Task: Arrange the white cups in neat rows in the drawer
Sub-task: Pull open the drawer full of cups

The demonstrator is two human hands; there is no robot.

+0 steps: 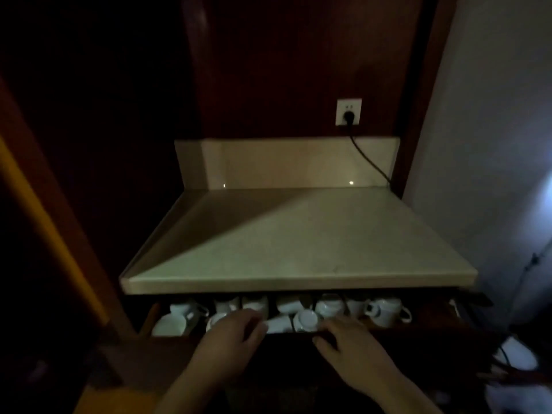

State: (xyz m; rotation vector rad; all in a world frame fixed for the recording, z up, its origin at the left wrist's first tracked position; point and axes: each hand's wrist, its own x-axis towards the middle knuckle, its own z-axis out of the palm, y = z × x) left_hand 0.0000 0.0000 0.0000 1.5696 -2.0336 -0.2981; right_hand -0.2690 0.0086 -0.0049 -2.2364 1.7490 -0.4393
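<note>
A dark wooden drawer [427, 324] is pulled partly out under a pale countertop [298, 243]. Several white cups [385, 312] lie jumbled inside, some on their sides, some upside down; the back ones are half hidden under the counter edge. My left hand [230, 339] reaches over the drawer's front, its fingers resting on a cup [216, 319] near the middle left. My right hand [349, 342] lies on the drawer's front edge, fingers spread, just beside an upturned cup [307, 319]. Whether either hand grips a cup is unclear in the dim light.
A wall socket [348, 112] with a black plug and cord [370, 162] sits above the counter's backsplash. Dark wooden panels flank the cabinet. A pale wall stands at the right, with a white object [516, 354] and cables low on the floor.
</note>
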